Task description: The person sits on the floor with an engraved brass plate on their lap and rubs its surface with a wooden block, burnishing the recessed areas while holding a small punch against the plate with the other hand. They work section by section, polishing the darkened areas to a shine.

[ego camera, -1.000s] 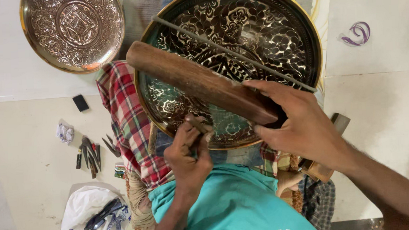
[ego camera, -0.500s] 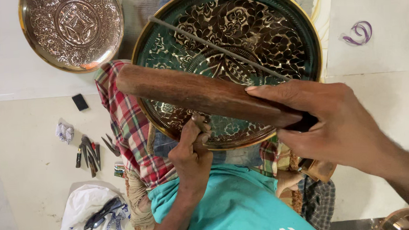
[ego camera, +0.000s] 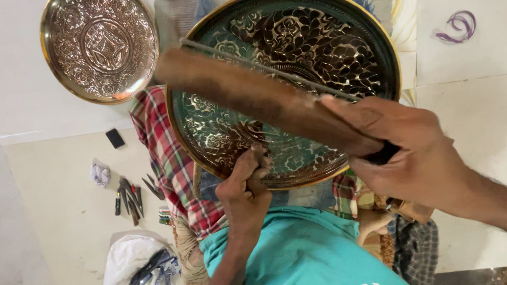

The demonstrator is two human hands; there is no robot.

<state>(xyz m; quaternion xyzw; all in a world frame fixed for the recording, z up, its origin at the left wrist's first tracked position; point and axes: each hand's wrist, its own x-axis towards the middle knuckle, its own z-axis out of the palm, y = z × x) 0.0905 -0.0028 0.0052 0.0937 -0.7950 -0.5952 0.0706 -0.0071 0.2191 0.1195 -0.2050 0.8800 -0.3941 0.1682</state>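
Right hand clenched around a brown wooden mallet raised across the large engraved brass tray, left hand gripping a small chisel against that tray's near rim, scattered small tools left of it.

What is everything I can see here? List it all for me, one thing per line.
Large engraved metal tray: one, brass with dark green ground, centre, resting on the lap.
Smaller engraved tray: one, brass, on the floor at top left.
Wooden mallet: one, brown, across the large tray.
Small hand tools: several, dark, scattered on the floor at left.
Small black block: one, on the floor at left.
White cloth: one, bottom left, with dark tools on it.
Checked cloth: red and white, under the large tray.
Purple cord: one, top right.
Left hand: gripping a small tool against the tray.
Right hand: gripping the mallet.
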